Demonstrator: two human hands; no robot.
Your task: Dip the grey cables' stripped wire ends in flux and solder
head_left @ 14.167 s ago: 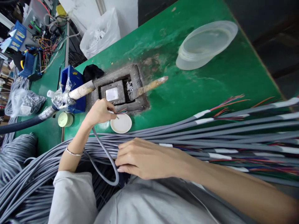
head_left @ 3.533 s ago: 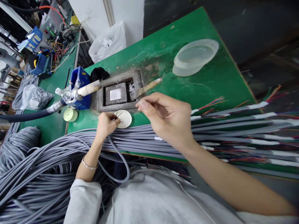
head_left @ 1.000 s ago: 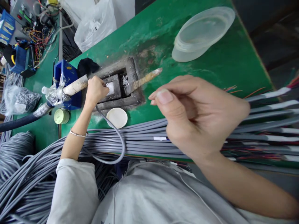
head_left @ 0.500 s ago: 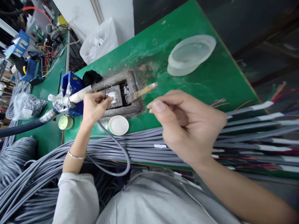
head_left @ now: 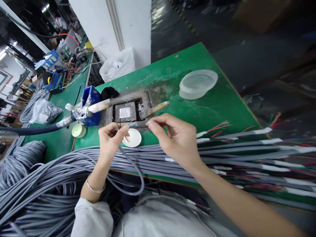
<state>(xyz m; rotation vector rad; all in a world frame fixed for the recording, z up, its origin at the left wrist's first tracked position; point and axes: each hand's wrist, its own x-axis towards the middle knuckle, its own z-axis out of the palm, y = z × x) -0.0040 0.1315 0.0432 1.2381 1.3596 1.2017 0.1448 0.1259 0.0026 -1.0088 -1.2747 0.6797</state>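
My left hand (head_left: 111, 137) is closed on the end of a grey cable (head_left: 135, 168), whose thin coloured wires (head_left: 133, 125) fan out past the fingertips. These wires hover above a small white dish (head_left: 135, 140) and in front of the solder pot (head_left: 134, 95), which has a shiny square of molten metal (head_left: 125, 112) in its middle. My right hand (head_left: 174, 136) is just right of the wires, thumb and forefinger pinched; anything between them is too small to make out. A stained flat stick (head_left: 158, 108) lies across the pot's right rim.
Grey cables (head_left: 153, 158) run along the front of the green table (head_left: 172, 72), stripped ends at right. A clear round tub (head_left: 197, 85) stands at the back right. A taped hose nozzle (head_left: 98, 107) points at the pot beside a blue bin (head_left: 92, 95) and a pale green jar (head_left: 79, 130).
My left hand has drawn the wires back from over the pot towards me, so the molten square shows fully. My right hand has come left, close to the wires. The camera view has shifted.
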